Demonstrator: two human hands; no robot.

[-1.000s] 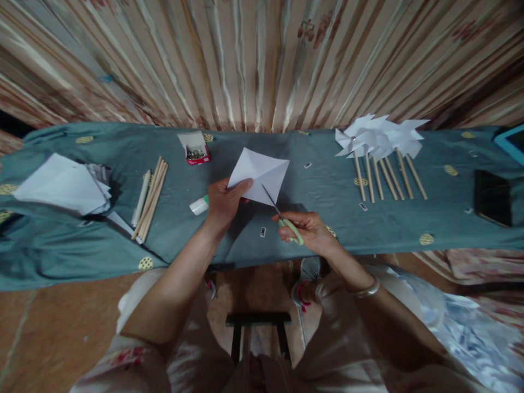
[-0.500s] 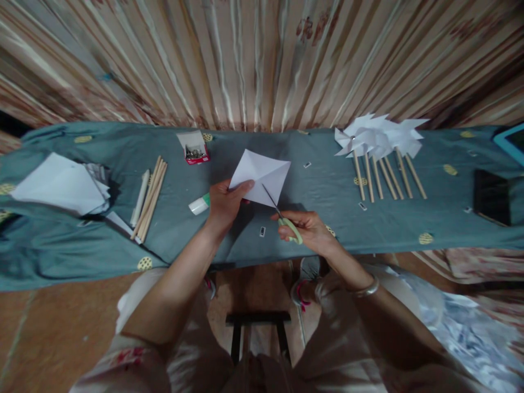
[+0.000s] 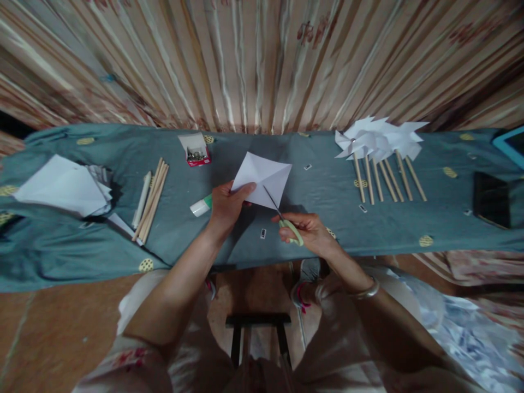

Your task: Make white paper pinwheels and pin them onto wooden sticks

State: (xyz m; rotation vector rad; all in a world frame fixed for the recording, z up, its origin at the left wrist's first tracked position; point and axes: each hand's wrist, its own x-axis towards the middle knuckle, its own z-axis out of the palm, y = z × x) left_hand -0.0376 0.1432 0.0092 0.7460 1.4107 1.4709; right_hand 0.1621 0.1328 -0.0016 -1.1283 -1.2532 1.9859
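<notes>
My left hand pinches a white square sheet of paper by its left corner, thumb on top. Crease lines run across the sheet and meet near its middle. In my right hand is a pair of scissors with pale green handles. Their blades lie at the sheet's lower right corner and point toward its centre. Just left of my left hand, partly hidden by it, a white and green glue stick lies on the cloth.
A small red and white box of metal pins stands open at the back. Wooden sticks and a stack of white paper lie left. Several paper pinwheels on sticks lie right, with a dark phone beyond them.
Almost nothing differs. The whole view has shifted slightly, and both hands keep the same hold on the paper and the scissors.
</notes>
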